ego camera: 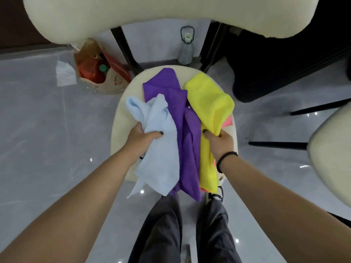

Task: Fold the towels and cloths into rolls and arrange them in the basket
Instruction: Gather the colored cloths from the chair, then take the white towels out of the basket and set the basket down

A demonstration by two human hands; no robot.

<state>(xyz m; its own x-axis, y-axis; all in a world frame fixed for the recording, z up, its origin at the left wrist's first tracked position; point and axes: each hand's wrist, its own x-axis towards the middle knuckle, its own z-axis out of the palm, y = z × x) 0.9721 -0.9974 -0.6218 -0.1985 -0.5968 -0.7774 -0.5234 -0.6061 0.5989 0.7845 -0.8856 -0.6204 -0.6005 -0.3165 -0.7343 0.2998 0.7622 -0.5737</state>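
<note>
A light blue towel (157, 141) is gripped in the curled fingers of the left hand (141, 138), while a yellow cloth (209, 103) is pinched by the right hand (220, 142). Between the two sets of fingers a purple cloth (187, 133) is draped over a cream chair seat (121, 103). No basket is seen. The purple cloth could be dragged floorward if both bundles are lifted together.

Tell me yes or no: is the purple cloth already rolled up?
No, the purple cloth lies loose and crumpled between the blue cloth and yellow cloth.
</note>
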